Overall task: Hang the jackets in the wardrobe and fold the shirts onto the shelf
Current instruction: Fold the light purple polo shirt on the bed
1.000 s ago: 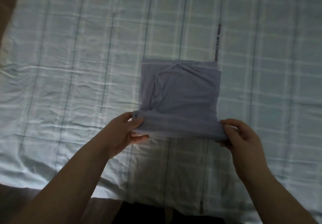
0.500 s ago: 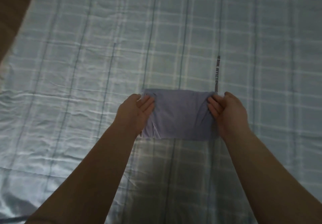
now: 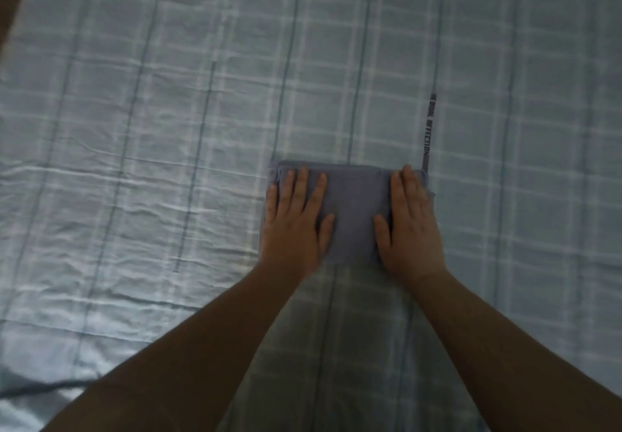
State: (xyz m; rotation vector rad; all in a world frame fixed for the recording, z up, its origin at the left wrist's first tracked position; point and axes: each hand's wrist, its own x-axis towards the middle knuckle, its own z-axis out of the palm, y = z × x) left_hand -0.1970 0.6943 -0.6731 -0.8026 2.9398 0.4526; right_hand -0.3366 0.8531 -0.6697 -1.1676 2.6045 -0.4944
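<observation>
Shirt [image 3: 353,209], folded compact, lies on bed [image 3: 134,128]. Left hand [image 3: 292,226] and right hand [image 3: 412,226] press flat on its ends, fingers straight, gripping nothing. Risk: lifted by one edge, the layers likely spill open.

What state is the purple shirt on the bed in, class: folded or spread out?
Folded. The shirt lies as a compact rectangle on the bedsheet, left hand and right hand pressing flat on its ends.

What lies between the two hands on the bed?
Only a bare strip of the folded shirt, seen in the head view. The left hand and right hand press flat on its two ends; nothing else sits between them.
</observation>
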